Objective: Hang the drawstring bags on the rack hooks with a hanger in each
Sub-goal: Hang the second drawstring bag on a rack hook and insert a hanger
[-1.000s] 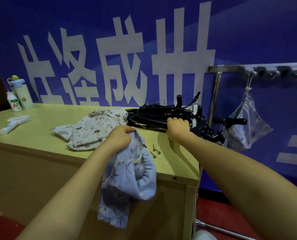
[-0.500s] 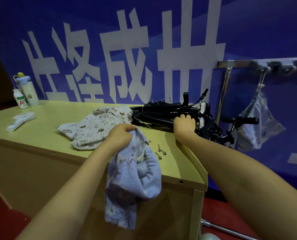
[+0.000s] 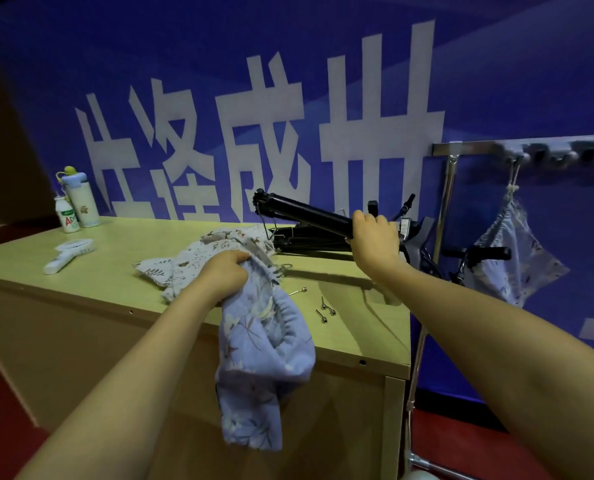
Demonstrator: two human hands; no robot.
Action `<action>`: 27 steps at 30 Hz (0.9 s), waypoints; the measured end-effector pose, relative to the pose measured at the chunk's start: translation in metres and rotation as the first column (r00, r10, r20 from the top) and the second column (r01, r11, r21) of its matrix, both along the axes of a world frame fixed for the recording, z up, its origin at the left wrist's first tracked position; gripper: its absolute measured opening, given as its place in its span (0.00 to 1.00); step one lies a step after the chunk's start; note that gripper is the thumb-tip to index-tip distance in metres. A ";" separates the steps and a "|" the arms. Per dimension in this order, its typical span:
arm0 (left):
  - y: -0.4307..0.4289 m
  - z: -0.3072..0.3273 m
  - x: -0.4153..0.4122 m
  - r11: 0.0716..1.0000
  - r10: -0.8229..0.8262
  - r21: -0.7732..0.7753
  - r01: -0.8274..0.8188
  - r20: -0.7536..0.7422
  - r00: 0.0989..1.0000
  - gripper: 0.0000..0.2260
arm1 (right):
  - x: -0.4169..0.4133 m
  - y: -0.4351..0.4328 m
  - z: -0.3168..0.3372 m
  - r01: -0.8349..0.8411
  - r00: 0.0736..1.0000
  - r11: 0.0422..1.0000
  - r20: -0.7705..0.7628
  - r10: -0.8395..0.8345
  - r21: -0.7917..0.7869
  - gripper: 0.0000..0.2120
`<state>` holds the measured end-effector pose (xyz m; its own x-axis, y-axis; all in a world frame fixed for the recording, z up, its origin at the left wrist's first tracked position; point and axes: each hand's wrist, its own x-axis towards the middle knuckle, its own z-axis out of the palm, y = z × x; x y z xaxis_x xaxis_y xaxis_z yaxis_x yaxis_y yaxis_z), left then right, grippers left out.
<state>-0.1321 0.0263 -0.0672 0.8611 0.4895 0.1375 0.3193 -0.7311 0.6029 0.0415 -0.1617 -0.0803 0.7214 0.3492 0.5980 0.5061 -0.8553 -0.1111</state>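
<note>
My left hand (image 3: 224,277) grips the gathered mouth of a pale blue floral drawstring bag (image 3: 262,362), which hangs down over the table's front edge. My right hand (image 3: 373,237) grips a black hanger (image 3: 302,211) and holds it tilted up above the pile of black hangers (image 3: 309,239) on the table. A stack of white patterned drawstring bags (image 3: 202,259) lies just behind my left hand. One blue bag (image 3: 512,252) hangs by its cord from a hook on the rack rail (image 3: 472,147) at the right.
The wooden table (image 3: 115,271) carries two bottles (image 3: 77,202) and a white hand fan (image 3: 68,252) at the far left, plus several small metal pins (image 3: 325,310) near the right end. The rack's chrome post (image 3: 442,216) stands beside the table's right edge. A blue banner backs everything.
My right hand has lifted one black hanger up off the pile; before it rested on the pile. My left hand keeps its hold on the blue bag.
</note>
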 end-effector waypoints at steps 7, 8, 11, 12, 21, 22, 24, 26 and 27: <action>0.019 0.018 -0.034 0.989 0.138 0.048 -0.140 0.047 0.989 0.22 | -0.027 -0.022 0.022 -0.157 0.981 0.986 0.127 0.150 0.051 0.13; 0.020 0.019 -0.037 0.987 0.153 0.048 -0.156 0.050 0.987 0.23 | -0.030 -0.026 0.025 -0.183 0.977 0.982 0.124 0.176 0.051 0.13; 0.023 0.020 -0.042 0.984 0.164 0.054 -0.169 0.079 0.983 0.23 | -0.040 -0.036 0.030 -0.252 0.958 0.967 0.146 0.247 0.018 0.16; 0.024 0.020 -0.042 0.984 0.162 0.058 -0.167 0.088 0.983 0.22 | -0.042 -0.037 0.030 -0.266 0.951 0.964 0.159 0.265 -0.010 0.16; 0.024 0.023 -0.043 0.971 0.165 0.148 -0.186 0.144 0.976 0.19 | -0.056 -0.020 0.023 -0.296 0.882 0.924 0.301 0.362 -0.242 0.17; 0.026 0.022 -0.044 0.966 0.168 0.175 -0.190 0.133 0.977 0.17 | -0.056 -0.018 0.022 -0.294 0.877 0.924 0.316 0.363 -0.246 0.17; 0.030 0.022 -0.045 0.950 0.187 0.233 -0.209 0.110 0.976 0.14 | -0.056 -0.016 0.020 -0.288 0.866 0.924 0.343 0.363 -0.252 0.17; 0.031 0.022 -0.045 0.928 0.207 0.293 -0.229 0.104 0.973 0.14 | -0.057 -0.014 0.019 -0.270 0.862 0.924 0.360 0.357 -0.271 0.17; 0.031 0.022 -0.043 0.919 0.206 0.324 -0.226 0.096 0.974 0.16 | -0.059 -0.013 0.018 -0.262 0.858 0.922 0.369 0.358 -0.284 0.17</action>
